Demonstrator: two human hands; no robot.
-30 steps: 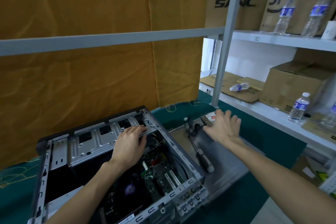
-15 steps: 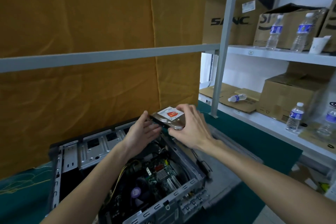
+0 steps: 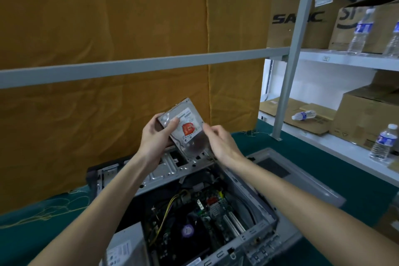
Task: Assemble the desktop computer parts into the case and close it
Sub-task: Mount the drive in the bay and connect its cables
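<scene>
Holding a silver metal hard drive with a white and red label (image 3: 186,129) in the air above the open grey steel computer case (image 3: 254,207), the person is gripping it with 2 hands. The left hand (image 3: 156,138) is wrapping its fingers (image 3: 172,124) around the drive's far left corner, thumb lying on the labelled face. The right hand (image 3: 218,142) is pinching the right edge near the lower corner. The drive is tilting steeply, label toward the camera, just over the perforated silver drive cage (image 3: 170,166) at the case's far end.

A drive like this is probably dense and rigid, heavier than it looks, and sensitive to knocks. Its bare metal sides are likely slick, so taking it by the 2 long edges is the safer hold, keeping fingers off any circuit board underneath, which is not showing here.

Compared with half a second ago, the drive is sitting higher and is turning from nearly flat to steeply tilted, and the left hand is now clasping it rather than only touching its end. 1 second ago the right hand was reaching to the green desk (image 3: 336,170) beside the case and the left was resting on the cage. The grey side panel (image 3: 302,177) is lying off to the right, so closing is not yet done.
</scene>
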